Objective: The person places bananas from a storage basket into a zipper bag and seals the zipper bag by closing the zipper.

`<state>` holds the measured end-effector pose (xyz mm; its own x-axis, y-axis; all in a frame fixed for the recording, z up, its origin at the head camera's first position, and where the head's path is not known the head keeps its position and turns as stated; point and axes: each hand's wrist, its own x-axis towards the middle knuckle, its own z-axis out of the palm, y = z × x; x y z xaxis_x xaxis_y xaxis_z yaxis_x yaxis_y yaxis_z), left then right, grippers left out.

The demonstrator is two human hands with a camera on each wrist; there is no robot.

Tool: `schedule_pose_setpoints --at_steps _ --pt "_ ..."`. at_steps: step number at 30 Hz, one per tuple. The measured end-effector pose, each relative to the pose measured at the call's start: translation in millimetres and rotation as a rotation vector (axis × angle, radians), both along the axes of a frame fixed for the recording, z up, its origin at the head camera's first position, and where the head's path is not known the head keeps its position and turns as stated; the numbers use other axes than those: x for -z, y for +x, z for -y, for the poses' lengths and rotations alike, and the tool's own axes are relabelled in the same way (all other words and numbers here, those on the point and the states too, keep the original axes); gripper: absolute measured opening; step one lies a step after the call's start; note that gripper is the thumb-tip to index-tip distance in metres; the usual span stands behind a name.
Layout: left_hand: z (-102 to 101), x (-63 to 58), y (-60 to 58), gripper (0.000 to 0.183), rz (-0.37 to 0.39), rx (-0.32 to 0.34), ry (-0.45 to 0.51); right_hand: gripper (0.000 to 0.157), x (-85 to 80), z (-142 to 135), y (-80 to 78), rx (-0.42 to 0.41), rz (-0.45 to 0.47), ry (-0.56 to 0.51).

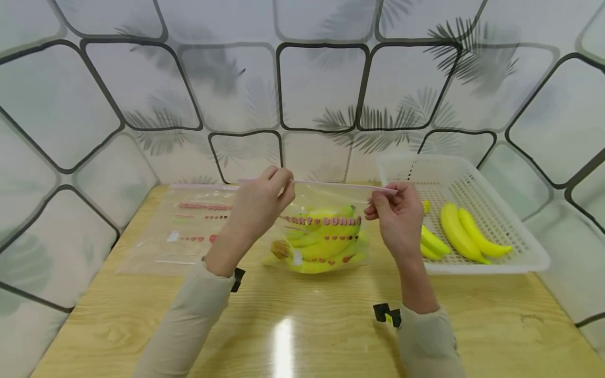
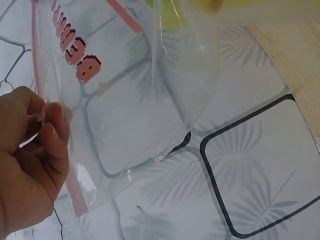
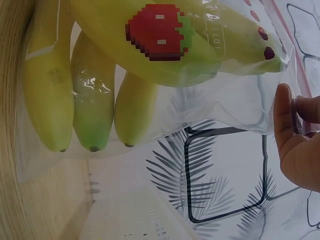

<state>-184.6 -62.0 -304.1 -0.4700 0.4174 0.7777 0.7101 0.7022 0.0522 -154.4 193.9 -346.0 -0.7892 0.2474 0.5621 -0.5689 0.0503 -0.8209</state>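
A clear zip bag point(image 1: 317, 233) with pink lettering and a pink zip edge stands on the table, with several yellow bananas point(image 3: 47, 105) inside. My left hand point(image 1: 264, 202) pinches the zip edge near its left end. In the left wrist view, thumb and fingers of the left hand point(image 2: 37, 135) close on a small pale piece at the pink strip, perhaps a slider. My right hand point(image 1: 399, 223) holds the right end of the zip edge between thumb and fingers. Whether the zip is sealed cannot be told.
Another clear bag point(image 1: 153, 236) with similar print lies flat at the left, partly behind my left arm. On the right, a white perforated basket point(image 1: 529, 244) holds several more bananas point(image 1: 456, 231). A patterned wall covering point(image 1: 321, 86) rises behind the wooden table point(image 1: 321, 325).
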Motion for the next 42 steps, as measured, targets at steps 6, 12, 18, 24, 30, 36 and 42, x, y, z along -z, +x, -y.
schedule_pose_setpoints --at_steps 6,12,18,24,30,36,42 --pt "9 -1.9 0.7 0.007 0.050 -0.061 0.037 0.009 -1.2 0 -1.6 0.002 -0.002 -0.002" --pt "26 -0.8 -1.4 0.008 0.093 -0.098 0.052 0.013 -1.2 -5 -2.8 0.026 0.004 -0.015" --pt "42 1.9 -2.8 0.008 0.120 -0.130 0.092 0.010 0.2 -7 -4.7 0.031 -0.022 -0.045" --pt "45 20.3 -4.1 0.031 0.361 0.011 0.343 0.010 1.1 -9 -4.0 0.028 -0.008 -0.025" --pt "37 54.7 -8.5 0.062 0.850 0.142 0.562 0.023 0.8 -21 -3.5 0.045 0.140 0.063" --pt "24 71.8 -15.8 0.044 0.976 0.220 0.628 0.047 5.3 -30 -8.2 -0.029 0.358 0.225" --pt "17 85.7 -19.5 0.093 1.108 0.347 0.466 0.100 15.7 -32 -13.3 -0.166 0.598 0.554"
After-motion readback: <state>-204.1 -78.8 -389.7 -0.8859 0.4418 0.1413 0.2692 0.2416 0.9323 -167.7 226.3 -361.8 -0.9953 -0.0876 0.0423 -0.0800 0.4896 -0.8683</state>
